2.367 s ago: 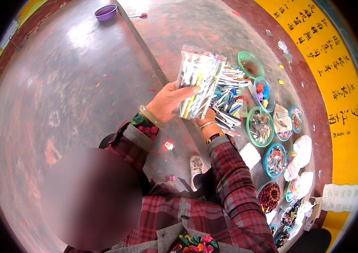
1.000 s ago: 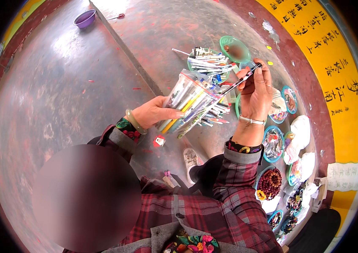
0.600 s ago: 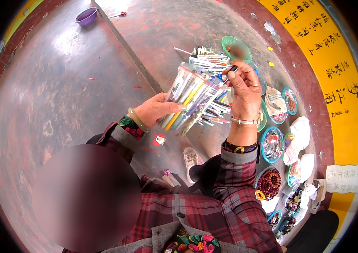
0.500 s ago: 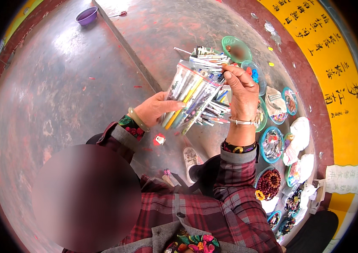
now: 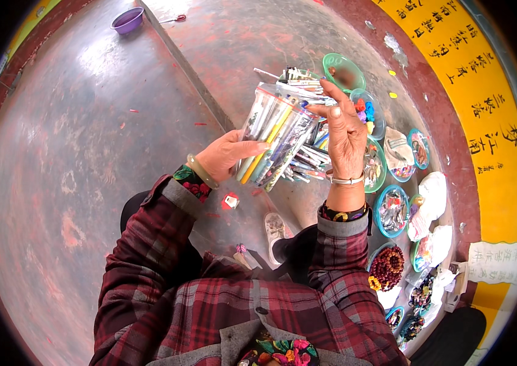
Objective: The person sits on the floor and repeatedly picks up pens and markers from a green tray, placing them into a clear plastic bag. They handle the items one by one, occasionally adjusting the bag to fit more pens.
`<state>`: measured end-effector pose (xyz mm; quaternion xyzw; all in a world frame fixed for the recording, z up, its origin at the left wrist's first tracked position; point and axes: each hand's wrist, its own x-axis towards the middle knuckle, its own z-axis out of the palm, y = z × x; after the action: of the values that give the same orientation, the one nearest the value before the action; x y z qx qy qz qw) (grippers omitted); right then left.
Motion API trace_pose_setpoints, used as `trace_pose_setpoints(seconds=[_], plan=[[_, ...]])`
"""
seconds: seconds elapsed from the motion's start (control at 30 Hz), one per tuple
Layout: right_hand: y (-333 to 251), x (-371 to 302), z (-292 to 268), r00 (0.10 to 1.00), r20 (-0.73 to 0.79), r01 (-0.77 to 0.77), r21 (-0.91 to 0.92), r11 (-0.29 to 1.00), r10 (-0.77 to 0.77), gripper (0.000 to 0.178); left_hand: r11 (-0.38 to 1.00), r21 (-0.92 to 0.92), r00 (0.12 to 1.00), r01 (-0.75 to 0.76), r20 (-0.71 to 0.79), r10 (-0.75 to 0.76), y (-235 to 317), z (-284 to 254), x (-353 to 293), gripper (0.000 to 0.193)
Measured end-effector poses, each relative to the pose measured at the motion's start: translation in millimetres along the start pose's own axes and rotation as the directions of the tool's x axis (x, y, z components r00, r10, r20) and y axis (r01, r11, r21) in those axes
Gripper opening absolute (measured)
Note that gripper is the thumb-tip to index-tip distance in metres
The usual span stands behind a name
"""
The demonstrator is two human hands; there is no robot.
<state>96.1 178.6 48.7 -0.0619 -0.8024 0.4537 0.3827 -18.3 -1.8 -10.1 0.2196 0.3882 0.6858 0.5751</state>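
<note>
My left hand [image 5: 224,156] is closed on the lower left side of a clear zip bag [image 5: 288,145] with a red strip along its mouth. Several pens stand inside, among them a yellow one [image 5: 267,144]. Beside the bag's upper right corner is my right hand [image 5: 348,144], its fingers apart and one fingertip against the pen ends at the opening. No pen shows in its grasp. Beneath and behind the bag lies a heap of loose pens [image 5: 307,163], partly hidden by the bag and the right hand.
Green basins [image 5: 345,72] and blue-rimmed bowls [image 5: 392,211] of small items line the right side. A beaded heap [image 5: 386,268] and white bags [image 5: 433,192] lie there too. A purple basin [image 5: 127,21] and scissors [image 5: 177,19] are far left on the floor. My shoe [image 5: 275,229] is below.
My right hand's fingers have spread from a pinch at the bag's mouth, with one finger now raised. The left hand keeps its hold on the bag, which has barely moved.
</note>
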Motion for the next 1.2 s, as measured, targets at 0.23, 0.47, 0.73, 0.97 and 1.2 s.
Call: trace_pose_setpoints(seconds=[0.23, 0.47, 0.73, 0.97, 1.2], plan=[[-3.3, 3.7, -1.7, 0.988, 0.114, 0.12, -0.156, 0.98, -0.103, 0.035, 1.0, 0.005, 1.0, 0.005, -0.031, -0.005, -1.0, -2.9, 1.0, 0.033], [14.7, -1.2, -0.7, 0.996, 0.032, -0.086, 0.093, 0.992, 0.083, 0.03, 0.994, 0.084, 0.994, -0.069, -0.082, 0.076, 2.7, -6.7, 4.9, 0.032], [154.8, -37.4, -3.2, 0.823, 0.309, -0.248, -0.559, 0.791, 0.476, 0.021, 0.988, 0.001, 0.98, -0.156, -0.123, 0.155, 11.5, -9.6, 3.0, 0.033], [210.3, -93.0, 41.7, 0.613, 0.495, 0.107, -0.825, 0.555, 0.616, 0.026, 0.983, -0.056, 0.982, -0.175, -0.079, 0.171, 15.3, -1.6, 3.6, 0.031], [201.8, -94.1, 50.6, 0.683, 0.45, 0.057, -0.819, 0.572, 0.576, 0.018, 0.989, -0.012, 0.988, -0.145, -0.047, 0.144, 17.5, -2.6, -2.9, 0.029]])
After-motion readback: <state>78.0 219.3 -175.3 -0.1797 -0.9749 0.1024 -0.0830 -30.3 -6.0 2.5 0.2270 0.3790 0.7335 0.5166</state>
